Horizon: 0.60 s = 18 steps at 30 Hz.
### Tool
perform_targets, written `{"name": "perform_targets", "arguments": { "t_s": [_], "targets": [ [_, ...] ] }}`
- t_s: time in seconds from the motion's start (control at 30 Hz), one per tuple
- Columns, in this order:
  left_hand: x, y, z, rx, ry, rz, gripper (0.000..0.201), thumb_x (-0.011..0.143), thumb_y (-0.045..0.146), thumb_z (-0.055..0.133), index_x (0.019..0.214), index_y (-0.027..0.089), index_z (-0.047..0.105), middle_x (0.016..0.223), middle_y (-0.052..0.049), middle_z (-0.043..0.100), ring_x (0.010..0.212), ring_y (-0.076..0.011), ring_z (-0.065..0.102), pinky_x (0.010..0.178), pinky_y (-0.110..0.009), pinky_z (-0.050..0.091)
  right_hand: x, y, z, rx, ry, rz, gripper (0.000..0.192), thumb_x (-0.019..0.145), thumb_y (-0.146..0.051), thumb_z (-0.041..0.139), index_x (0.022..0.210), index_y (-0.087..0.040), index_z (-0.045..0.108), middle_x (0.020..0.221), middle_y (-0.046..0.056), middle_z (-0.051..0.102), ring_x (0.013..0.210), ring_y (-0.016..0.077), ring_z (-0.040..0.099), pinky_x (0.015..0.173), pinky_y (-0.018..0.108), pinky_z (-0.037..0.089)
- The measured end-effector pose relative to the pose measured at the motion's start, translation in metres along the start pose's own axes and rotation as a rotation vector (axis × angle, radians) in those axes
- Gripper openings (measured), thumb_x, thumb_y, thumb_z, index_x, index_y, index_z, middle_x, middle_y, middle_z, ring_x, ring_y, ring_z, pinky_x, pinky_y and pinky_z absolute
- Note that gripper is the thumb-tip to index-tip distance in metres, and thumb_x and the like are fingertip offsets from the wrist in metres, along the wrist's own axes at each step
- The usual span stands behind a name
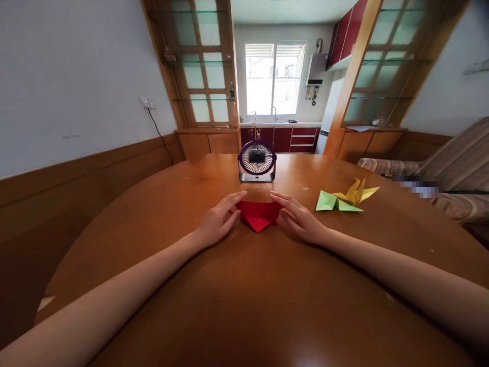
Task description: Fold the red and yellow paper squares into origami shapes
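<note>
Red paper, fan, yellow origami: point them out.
Red paper (259, 215), head view, middle of the sheet.
Fan (257, 157), head view, center of the grille.
Yellow origami (355, 195), head view, its middle folds.

We look from the wearer's head, forward and slightly down, close over the rounded brown wooden desk (260, 300), toward the white-framed glass window (286, 79) beyond.

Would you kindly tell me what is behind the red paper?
Behind the red paper, a purple fan stands on the table; anything the paper covers cannot be seen.
</note>
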<state>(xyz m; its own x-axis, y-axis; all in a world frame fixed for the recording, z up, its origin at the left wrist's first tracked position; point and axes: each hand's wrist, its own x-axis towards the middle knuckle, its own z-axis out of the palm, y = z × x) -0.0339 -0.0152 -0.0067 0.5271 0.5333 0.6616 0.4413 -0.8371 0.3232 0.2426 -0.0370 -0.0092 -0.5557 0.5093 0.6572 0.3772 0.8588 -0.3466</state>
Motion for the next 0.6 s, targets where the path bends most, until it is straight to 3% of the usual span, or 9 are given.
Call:
{"name": "perform_targets", "arguments": {
  "t_s": [0.13, 0.27, 0.4, 0.6],
  "targets": [
    [-0.001, -0.003, 0.0, -0.018, 0.046, -0.06, 0.045, 0.096, 0.021, 0.043, 0.141, 0.026, 0.04, 0.139, -0.01, 0.047, 0.124, -0.0212, 0.05, 0.093, -0.035, 0.051, -0.001, 0.005, 0.002, 0.075, 0.13, 0.089, 0.051, 0.097, -0.021, 0.041, 0.146, -0.033, 0.032, 0.144, 0.01, 0.039, 0.122, 0.023, 0.054, 0.102, 0.046, 0.048],
    [0.0, -0.008, -0.002, -0.06, 0.115, -0.136, 0.039, 0.092, 0.021, 0.046, 0.131, 0.023, 0.049, 0.132, -0.009, 0.051, 0.105, -0.0181, 0.058, 0.082, -0.031, 0.053, -0.002, 0.012, 0.002, 0.113, 0.22, 0.178, 0.045, 0.094, -0.026, 0.05, 0.138, -0.031, 0.04, 0.135, 0.01, 0.045, 0.112, 0.022, 0.058, 0.092, 0.042, 0.054],
    [0.001, -0.01, -0.002, -0.108, 0.207, -0.208, 0.027, 0.09, 0.025, 0.049, 0.116, 0.021, 0.057, 0.12, -0.008, 0.055, 0.096, -0.017, 0.06, 0.075, -0.03, 0.052, -0.002, 0.014, 0.001, 0.099, 0.295, 0.246, 0.035, 0.091, -0.03, 0.056, 0.125, -0.026, 0.049, 0.12, 0.009, 0.054, 0.098, 0.0198, 0.061, 0.081, 0.038, 0.054],
    [0.003, -0.013, 0.0, -0.224, 0.316, -0.337, 0.02, 0.086, 0.035, 0.06, 0.098, 0.019, 0.061, 0.104, -0.005, 0.06, 0.08, -0.0139, 0.061, 0.065, -0.025, 0.051, -0.001, 0.016, 0.002, 0.118, 0.347, 0.307, 0.027, 0.088, -0.036, 0.062, 0.11, -0.022, 0.056, 0.095, 0.005, 0.063, 0.088, 0.0183, 0.061, 0.077, 0.034, 0.052]
  ]
}}
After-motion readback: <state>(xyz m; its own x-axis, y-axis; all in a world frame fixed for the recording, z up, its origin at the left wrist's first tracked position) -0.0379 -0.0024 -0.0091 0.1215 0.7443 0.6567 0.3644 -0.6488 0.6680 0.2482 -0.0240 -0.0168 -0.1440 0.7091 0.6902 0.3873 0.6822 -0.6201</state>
